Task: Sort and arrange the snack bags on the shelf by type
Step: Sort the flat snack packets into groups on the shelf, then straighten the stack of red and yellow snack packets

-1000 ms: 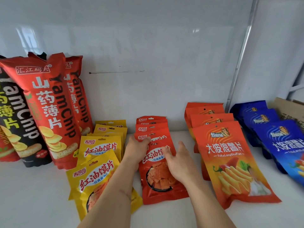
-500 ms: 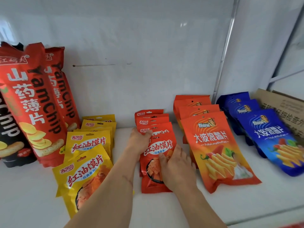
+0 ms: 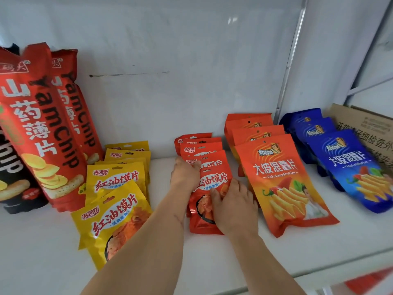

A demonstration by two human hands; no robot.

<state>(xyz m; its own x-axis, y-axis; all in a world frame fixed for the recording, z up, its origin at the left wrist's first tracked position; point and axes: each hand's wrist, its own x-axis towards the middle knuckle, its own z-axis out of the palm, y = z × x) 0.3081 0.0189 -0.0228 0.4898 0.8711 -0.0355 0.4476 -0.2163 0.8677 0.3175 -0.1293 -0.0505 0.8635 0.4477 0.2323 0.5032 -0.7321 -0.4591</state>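
Note:
A row of small red snack bags [image 3: 201, 150] leans back toward the white wall at the shelf's middle. My left hand [image 3: 184, 174] grips the left edge of the front red bag [image 3: 213, 183]. My right hand [image 3: 235, 206] lies flat on that bag's lower right part, fingers pressing it. Left of them stands a row of small yellow bags [image 3: 116, 184]. To the right is a row of larger orange chip bags [image 3: 276, 179], then blue chip bags [image 3: 348, 165].
Tall red yam chip bags [image 3: 42, 128] and a black one [image 3: 14, 184] lean at the far left. A cardboard box [image 3: 365, 126] sits behind the blue bags. The white shelf [image 3: 234, 258] has its front edge at the lower right.
The front red bag has been pushed back against its row and stands steeper. Both hands moved with it. The view shifted right and slightly closer.

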